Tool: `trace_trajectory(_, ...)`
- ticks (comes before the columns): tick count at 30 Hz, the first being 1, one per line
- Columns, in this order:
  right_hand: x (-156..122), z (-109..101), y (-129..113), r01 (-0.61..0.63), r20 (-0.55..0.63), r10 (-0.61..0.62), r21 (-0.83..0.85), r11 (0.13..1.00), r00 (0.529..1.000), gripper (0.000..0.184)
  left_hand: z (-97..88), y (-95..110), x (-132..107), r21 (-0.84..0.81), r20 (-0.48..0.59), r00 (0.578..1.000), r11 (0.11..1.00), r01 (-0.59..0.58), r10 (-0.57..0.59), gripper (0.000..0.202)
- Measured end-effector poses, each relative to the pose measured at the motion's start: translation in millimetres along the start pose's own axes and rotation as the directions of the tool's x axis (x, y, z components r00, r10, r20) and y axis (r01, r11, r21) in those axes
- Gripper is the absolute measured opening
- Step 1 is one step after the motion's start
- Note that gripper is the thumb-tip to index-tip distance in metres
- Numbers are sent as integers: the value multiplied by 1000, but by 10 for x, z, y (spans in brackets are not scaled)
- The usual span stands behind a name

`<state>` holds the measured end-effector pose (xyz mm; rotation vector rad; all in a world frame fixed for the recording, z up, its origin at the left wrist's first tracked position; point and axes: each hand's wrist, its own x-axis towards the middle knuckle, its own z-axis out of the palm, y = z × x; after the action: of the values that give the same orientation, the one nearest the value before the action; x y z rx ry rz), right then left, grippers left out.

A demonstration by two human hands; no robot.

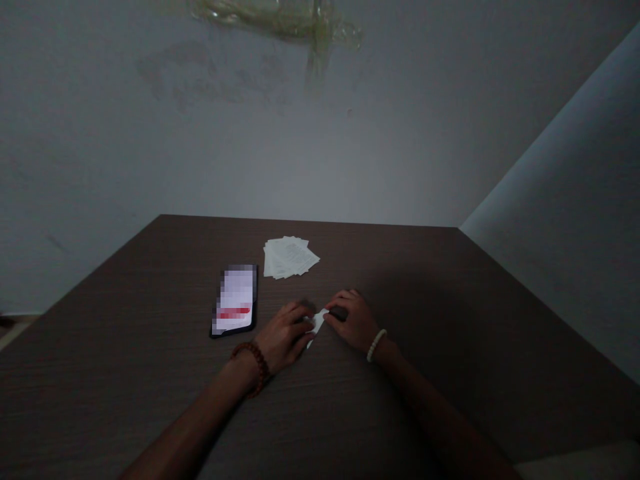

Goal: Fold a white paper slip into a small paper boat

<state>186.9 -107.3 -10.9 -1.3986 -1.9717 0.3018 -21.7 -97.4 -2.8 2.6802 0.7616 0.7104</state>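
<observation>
Saw the fingers of the right hand (356,322) almost closed, pinching the far right corner of a small, white, angular piece of paper (319,321). Saw the bent fingers of the left hand (284,335) over its left side, but could not tell the firmness of that hold. Found this paper on the dark brown, wood-grained tabletop (125,320), right of a black-edged rectangular phone (236,297), nearer than a loose pile of white printed slips (287,259).

Can't see the whole small white paper (319,321), partly hidden by left hand (283,335) and right hand (356,321). Can't read tiny print (296,253) on the far papers (273,259), or the blurry phone screen (236,290) at left. Can't see the arms (200,417) past the near edge.
</observation>
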Motion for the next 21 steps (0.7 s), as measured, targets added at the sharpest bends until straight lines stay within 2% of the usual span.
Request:
trace_trajectory(7, 17, -27, 20, 18, 42, -17, -14, 1000, 999, 4, 7, -25, -19, 2, -6, 1000, 1000, -13, 13, 16)
trace_trajectory(21, 24, -66, 16, 196, 114, -189, -60, 979, 975, 8, 13, 45, 35, 41, 22, 999, 999, 30, -31, 13)
